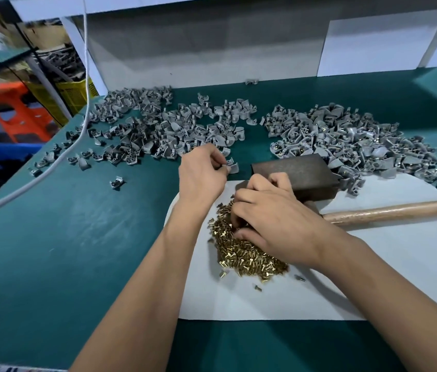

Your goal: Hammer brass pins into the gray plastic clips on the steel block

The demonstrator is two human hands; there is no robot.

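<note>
A worker's left hand pinches a single gray plastic clip at the near edge of the unpinned heap, its grip clamped on the small curved piece just left of the steel block. The right hand digs curled fingers into the mound of brass pins — whether its grip has closed on a pin cannot be told. The layout looks made for speed: bare clips to the left, clips showing glints of brass piled to the right, the dark, flat-topped block between as an anvil. The pale wooden hammer handle lies on the white sheet beside the block, within the right hand's reach. The sheet, smooth against the scuffed teal counter, likely keeps the tiny flat-headed pins visible and gathered.
</note>
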